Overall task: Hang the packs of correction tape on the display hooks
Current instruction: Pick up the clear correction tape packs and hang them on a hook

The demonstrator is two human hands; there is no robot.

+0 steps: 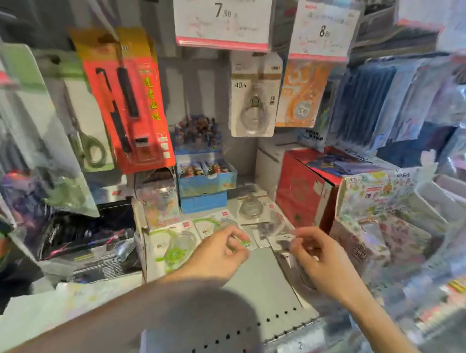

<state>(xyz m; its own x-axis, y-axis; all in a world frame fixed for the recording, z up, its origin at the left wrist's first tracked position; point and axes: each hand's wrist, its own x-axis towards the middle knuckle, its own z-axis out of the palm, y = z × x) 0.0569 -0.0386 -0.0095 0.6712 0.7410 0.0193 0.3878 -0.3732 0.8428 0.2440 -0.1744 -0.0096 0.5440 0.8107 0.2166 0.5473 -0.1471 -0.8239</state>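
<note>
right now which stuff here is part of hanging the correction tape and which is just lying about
Part of the job:
- green correction tape pack on the shelf
- clear pack behind it
- pack already hung under the 7.90 tag
- left hand, right hand, both down at the loose packs

Just lying about:
- scissors pack
- red pen pack
- red box
- blue card box

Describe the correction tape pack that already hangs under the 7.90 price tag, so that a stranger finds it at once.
Start at the white price tag with the pink lower edge reading 7.90, top centre. Directly below it hangs a white card pack holding a clear teardrop-shaped correction tape. Unlike the orange card pack on its right, it is pale with a tan band and reads "40m".
</note>
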